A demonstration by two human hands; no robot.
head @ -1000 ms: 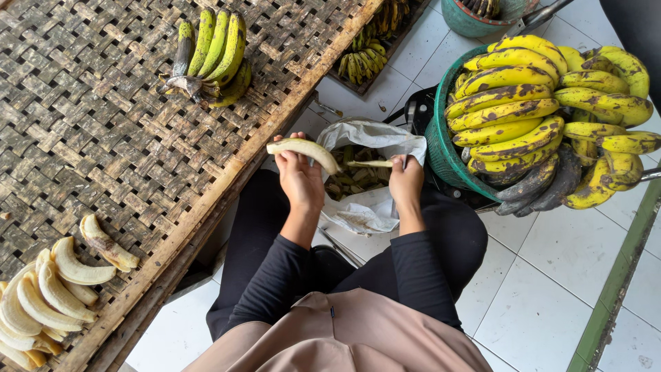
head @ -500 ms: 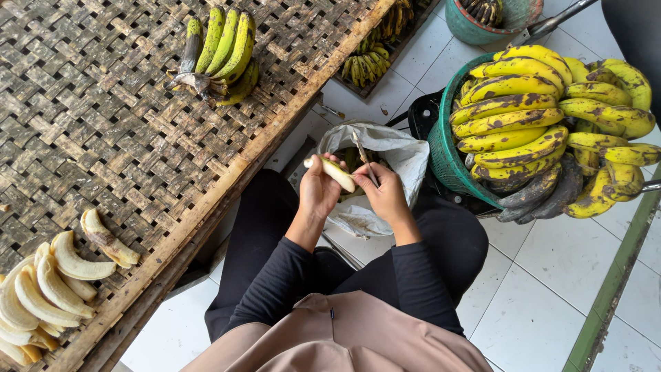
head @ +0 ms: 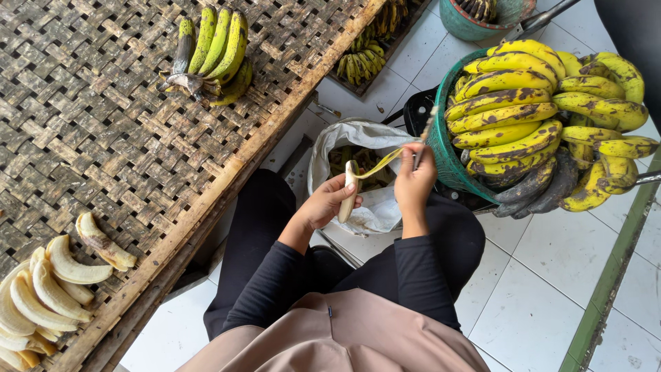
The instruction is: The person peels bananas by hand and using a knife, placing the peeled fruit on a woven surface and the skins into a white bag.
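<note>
Woven bamboo table (head: pixel 103 138) fills the left side, carrying a green-yellow bunch (head: pixel 210 52) at its far end and a pile of peeled bananas (head: pixel 48 289) at its near corner. Right of it, a green basket (head: pixel 444 155) holds spotted ripe bananas (head: pixel 544 117). Between them, over the lap, sits an open white sack (head: pixel 365 141) of peelings. Against the frame half a second ago, the banana (head: pixel 350 193) now stands upright rather than lying across the palm, and the right hand has lifted away, drawing a strip of peel (head: pixel 379 164) taut. Left hand (head: pixel 327 204): fingers wrapped around the banana's lower half, just above the sack's near edge. Right hand (head: pixel 415 180): raised beside the basket, fingertips pinched together on the peel's end.
</note>
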